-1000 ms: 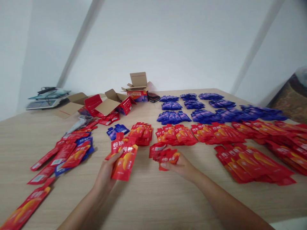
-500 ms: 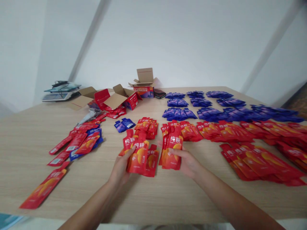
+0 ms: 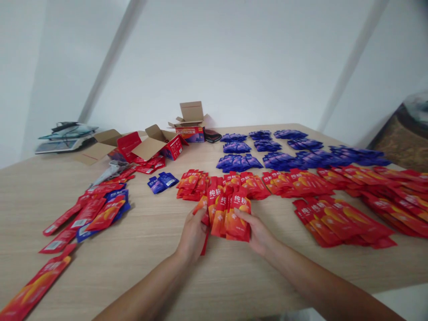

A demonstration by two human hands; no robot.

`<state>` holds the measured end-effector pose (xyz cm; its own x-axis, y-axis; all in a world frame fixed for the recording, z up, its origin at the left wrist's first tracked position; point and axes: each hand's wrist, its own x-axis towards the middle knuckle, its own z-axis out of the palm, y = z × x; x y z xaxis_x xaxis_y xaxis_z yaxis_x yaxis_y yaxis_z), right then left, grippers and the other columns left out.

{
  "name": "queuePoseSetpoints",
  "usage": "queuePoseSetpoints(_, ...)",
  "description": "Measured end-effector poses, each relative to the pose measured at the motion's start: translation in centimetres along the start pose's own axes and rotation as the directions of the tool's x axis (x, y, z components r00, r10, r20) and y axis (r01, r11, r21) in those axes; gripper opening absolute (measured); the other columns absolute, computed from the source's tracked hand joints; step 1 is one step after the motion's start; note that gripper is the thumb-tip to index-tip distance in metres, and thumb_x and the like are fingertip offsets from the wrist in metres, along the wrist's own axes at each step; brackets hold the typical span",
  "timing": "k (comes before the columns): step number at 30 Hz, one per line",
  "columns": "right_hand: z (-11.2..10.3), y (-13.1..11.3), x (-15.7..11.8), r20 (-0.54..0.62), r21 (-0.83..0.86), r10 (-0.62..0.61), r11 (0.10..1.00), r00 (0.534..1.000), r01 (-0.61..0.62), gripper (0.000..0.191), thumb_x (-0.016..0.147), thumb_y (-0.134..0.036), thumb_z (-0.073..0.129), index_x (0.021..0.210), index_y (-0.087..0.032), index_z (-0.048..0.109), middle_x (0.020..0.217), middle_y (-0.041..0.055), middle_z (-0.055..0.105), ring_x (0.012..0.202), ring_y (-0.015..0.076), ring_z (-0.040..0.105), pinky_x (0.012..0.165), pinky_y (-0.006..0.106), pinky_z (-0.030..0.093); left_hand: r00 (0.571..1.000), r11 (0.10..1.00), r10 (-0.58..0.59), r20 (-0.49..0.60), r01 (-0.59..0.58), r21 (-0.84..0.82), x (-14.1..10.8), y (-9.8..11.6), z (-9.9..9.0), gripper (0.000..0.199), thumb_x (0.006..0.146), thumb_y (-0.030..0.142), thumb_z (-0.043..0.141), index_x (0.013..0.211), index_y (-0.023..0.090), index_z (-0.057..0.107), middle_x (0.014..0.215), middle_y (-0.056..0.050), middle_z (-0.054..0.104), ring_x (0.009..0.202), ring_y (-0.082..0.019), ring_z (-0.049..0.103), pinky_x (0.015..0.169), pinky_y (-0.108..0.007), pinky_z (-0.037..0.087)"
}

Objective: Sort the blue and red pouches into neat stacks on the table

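Observation:
Several red pouches (image 3: pixel 219 218) with orange fruit prints are bunched together above the table, near the middle of the view. My left hand (image 3: pixel 195 232) is closed around the left side of the bunch. On the other side my right hand (image 3: pixel 259 229) grips the right-hand pouches (image 3: pixel 238 220), thumb on the front. The two handfuls touch and overlap. Just behind them lie a small red pile (image 3: pixel 191 183) and a row of red pouches (image 3: pixel 251 183).
Blue pouch piles (image 3: pixel 238 161) stand in rows behind. A large red pile (image 3: pixel 341 223) lies right, loose red and blue pouches (image 3: pixel 103 214) left. Two blue pouches (image 3: pixel 162 182) lie left of centre. Open cartons (image 3: pixel 190 131) and a grey-handled tool (image 3: pixel 112 171) sit further back.
My left hand has moved right with its pouches, and they now meet those in my right hand. The view has shifted slightly right.

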<state>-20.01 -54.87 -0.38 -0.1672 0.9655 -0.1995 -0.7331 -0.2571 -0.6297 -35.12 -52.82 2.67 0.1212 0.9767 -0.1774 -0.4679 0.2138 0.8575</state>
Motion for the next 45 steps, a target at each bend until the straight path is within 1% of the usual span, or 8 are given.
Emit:
queuePoseSetpoints(11, -0.2, 0.4, -0.1, -0.023, 0.077, 0.035, 0.996, 0.999, -0.033, 0.030, 0.074, -0.029, 0.074, 0.101, -0.017, 0.067, 0.105, 0.0064, 0.072, 0.095, 0.0233, 0.068, 0.088, 0.038, 0.054, 0.989, 0.989, 0.146, -0.009, -0.146, -0.027, 0.3, -0.1, 0.0, 0.036, 0.075, 0.030, 0.070, 0.108, 0.021, 0.060, 0.111, -0.005, 0.069, 0.097, -0.022, 0.067, 0.081, -0.031, 0.055)
queuePoseSetpoints(17, -0.1, 0.2, -0.1, -0.048, 0.032, -0.080, 0.996, 0.996, 0.082, 0.037, 0.068, -0.031, 0.079, 0.101, -0.020, 0.066, 0.104, 0.0048, 0.072, 0.093, 0.0235, 0.068, 0.083, 0.037, 0.055, 0.997, 0.997, 0.011, 0.071, -0.016, 0.075, -0.3, 0.2, -0.9, 0.053, 0.059, 0.016, 0.081, 0.107, 0.019, 0.061, 0.104, -0.006, 0.071, 0.093, -0.023, 0.068, 0.081, -0.030, 0.054)
queuePoseSetpoints(24, 0.2, 1.3, -0.7, 0.056, -0.112, -0.060, 0.991, 0.997, 0.066, 0.040, 0.063, -0.028, 0.083, 0.098, -0.022, 0.066, 0.096, 0.0021, 0.072, 0.084, 0.0203, 0.068, 0.077, 0.032, 0.055, 0.998, 0.971, 0.045, 0.034, -0.052, 0.232, -0.2, -1.3, -0.9, 0.036, 0.075, 0.041, 0.071, 0.104, 0.019, 0.067, 0.108, -0.009, 0.070, 0.111, -0.027, 0.060, 0.094, -0.036, 0.047)
queuePoseSetpoints(27, -0.1, 1.6, -0.7, 0.030, -0.150, -0.080, 0.985, 0.996, 0.084, 0.037, 0.063, -0.028, 0.083, 0.095, -0.023, 0.066, 0.089, -0.0002, 0.072, 0.077, 0.0171, 0.067, 0.071, 0.028, 0.054, 0.982, 0.874, 0.186, 0.030, -0.180, 0.451, 0.0, -1.6, -0.8, 0.028, 0.078, 0.042, 0.067, 0.097, 0.021, 0.069, 0.113, -0.008, 0.067, 0.120, -0.025, 0.053, 0.105, -0.034, 0.036)
queuePoseSetpoints(32, 0.2, 1.1, -0.8, -0.015, -0.053, -0.081, 0.995, 0.997, 0.080, 0.034, 0.066, -0.030, 0.081, 0.095, -0.021, 0.066, 0.092, 0.0008, 0.072, 0.080, 0.0175, 0.067, 0.075, 0.029, 0.055, 0.903, 0.596, 0.370, 0.219, -0.412, 0.689, 1.4, 1.6, -1.8, 0.024, 0.081, 0.044, 0.060, 0.085, 0.022, 0.069, 0.095, -0.007, 0.069, 0.104, -0.025, 0.058, 0.101, -0.032, 0.037)
queuePoseSetpoints(39, 0.1, 0.8, -0.6, -0.071, 0.014, 0.013, 1.000, 0.997, -0.012, 0.024, 0.071, -0.028, 0.077, 0.091, -0.019, 0.067, 0.090, 0.0027, 0.073, 0.075, 0.0177, 0.069, 0.070, 0.030, 0.058, 0.947, 0.155, 0.232, 0.221, -0.260, 0.953, 1.7, 2.3, -7.8, 0.036, 0.062, 0.043, 0.074, 0.090, 0.020, 0.068, 0.090, -0.011, 0.067, 0.092, -0.030, 0.063, 0.085, -0.035, 0.043)
queuePoseSetpoints(42, -0.1, 1.0, -0.4, -0.078, 0.006, -0.033, 0.999, 0.996, 0.034, 0.028, 0.068, -0.027, 0.079, 0.092, -0.019, 0.066, 0.090, 0.0020, 0.073, 0.076, 0.0174, 0.069, 0.070, 0.029, 0.058, 0.977, 0.124, 0.113, 0.180, -0.194, 0.973, 1.1, 0.7, -8.5, 0.040, 0.061, 0.039, 0.073, 0.094, 0.019, 0.063, 0.091, -0.011, 0.067, 0.091, -0.030, 0.063, 0.079, -0.034, 0.044)
queuePoseSetpoints(45, 0.0, 1.2, -0.4, -0.073, -0.017, -0.063, 0.998, 0.995, 0.062, 0.033, 0.065, -0.029, 0.081, 0.092, -0.019, 0.065, 0.090, 0.0020, 0.072, 0.077, 0.0183, 0.068, 0.071, 0.031, 0.058, 0.989, 0.314, 0.029, 0.143, -0.145, 0.938, 0.8, 0.0, -7.3, 0.028, 0.069, 0.037, 0.066, 0.088, 0.019, 0.058, 0.089, -0.007, 0.067, 0.088, -0.026, 0.063, 0.077, -0.033, 0.045)
